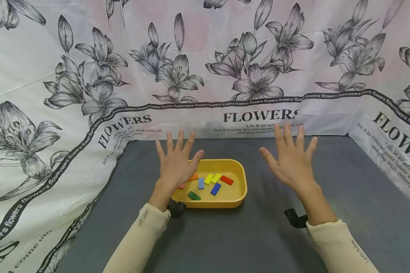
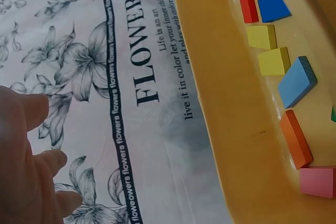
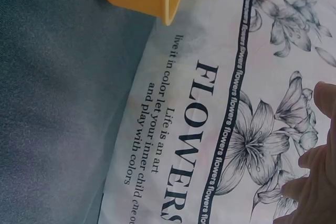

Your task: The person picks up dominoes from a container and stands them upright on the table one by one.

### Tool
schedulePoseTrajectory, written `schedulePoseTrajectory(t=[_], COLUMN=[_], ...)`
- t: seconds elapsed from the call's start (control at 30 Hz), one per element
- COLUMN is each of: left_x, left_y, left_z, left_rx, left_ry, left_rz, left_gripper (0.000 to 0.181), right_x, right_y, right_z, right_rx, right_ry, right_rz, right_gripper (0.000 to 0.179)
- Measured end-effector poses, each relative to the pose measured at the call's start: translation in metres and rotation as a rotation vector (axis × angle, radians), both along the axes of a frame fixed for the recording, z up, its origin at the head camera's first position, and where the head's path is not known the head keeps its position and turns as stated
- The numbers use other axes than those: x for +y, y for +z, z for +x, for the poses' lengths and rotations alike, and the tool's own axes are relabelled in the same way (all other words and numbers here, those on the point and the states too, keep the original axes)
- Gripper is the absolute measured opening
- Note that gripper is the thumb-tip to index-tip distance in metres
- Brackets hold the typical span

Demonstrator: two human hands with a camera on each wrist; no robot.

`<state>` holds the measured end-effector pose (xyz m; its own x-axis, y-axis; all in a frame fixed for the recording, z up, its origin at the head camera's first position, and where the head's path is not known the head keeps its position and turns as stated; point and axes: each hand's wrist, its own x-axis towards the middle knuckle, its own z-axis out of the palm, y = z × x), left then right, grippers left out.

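Observation:
A yellow tray (image 1: 239,189) sits on the dark grey table, with several small coloured blocks in it. Among them are a red block (image 1: 227,180), a dark blue block (image 1: 215,189), a light blue block (image 2: 297,82), an orange block (image 2: 296,139), a pink block (image 2: 317,182), a green block (image 1: 194,195) and two yellow blocks (image 1: 208,179). My left hand (image 1: 175,163) hovers over the tray's left side, fingers spread, hiding part of its rim. To the right of the tray, my right hand (image 1: 294,165) is raised with its fingers spread. Both hands hold nothing.
Dark grey cloth (image 1: 225,242) covers the table. A white curtain (image 1: 191,121) with printed flowers and lettering rises along the back and both sides. Dark straps (image 1: 296,218) sit at the wrists.

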<state>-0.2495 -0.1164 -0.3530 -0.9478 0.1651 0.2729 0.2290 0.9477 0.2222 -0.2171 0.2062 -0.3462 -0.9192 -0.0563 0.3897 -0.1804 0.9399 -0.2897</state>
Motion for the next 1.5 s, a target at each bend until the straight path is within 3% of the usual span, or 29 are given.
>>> schedulePoseTrajectory(t=[0.23,0.47,0.63,0.93,1.07,1.3,1.5], left_x=[-0.003,-0.019,-0.036,-0.061,-0.066,-0.074,-0.080], left_y=[-0.001,-0.012,-0.026,-0.058,-0.067,-0.085,-0.092], left_z=[0.000,-0.002,-0.005,-0.013,-0.017,-0.023,-0.025], left_rx=[-0.006,-0.002,-0.008,-0.054,-0.101,-0.214,-0.248], left_ry=[-0.028,-0.155,-0.244,-0.288,-0.299,-0.243,-0.187], left_rz=[0.031,0.093,0.162,0.282,0.297,0.331,0.357], left_gripper=[0.072,0.070,0.067,0.066,0.068,0.069,0.063], right_x=[0.000,0.000,-0.002,-0.011,-0.019,-0.045,-0.078], right_y=[-0.002,-0.007,-0.016,-0.035,-0.041,-0.054,-0.062], right_z=[0.002,0.005,0.006,0.001,-0.002,-0.009,-0.020], right_rx=[-0.018,-0.098,-0.163,-0.248,-0.239,-0.133,-0.139], right_ry=[0.018,0.059,0.106,0.178,0.213,0.310,0.426], right_rz=[-0.067,-0.212,-0.293,-0.385,-0.435,-0.377,-0.140], right_gripper=[0.083,0.081,0.078,0.073,0.067,0.049,0.037])
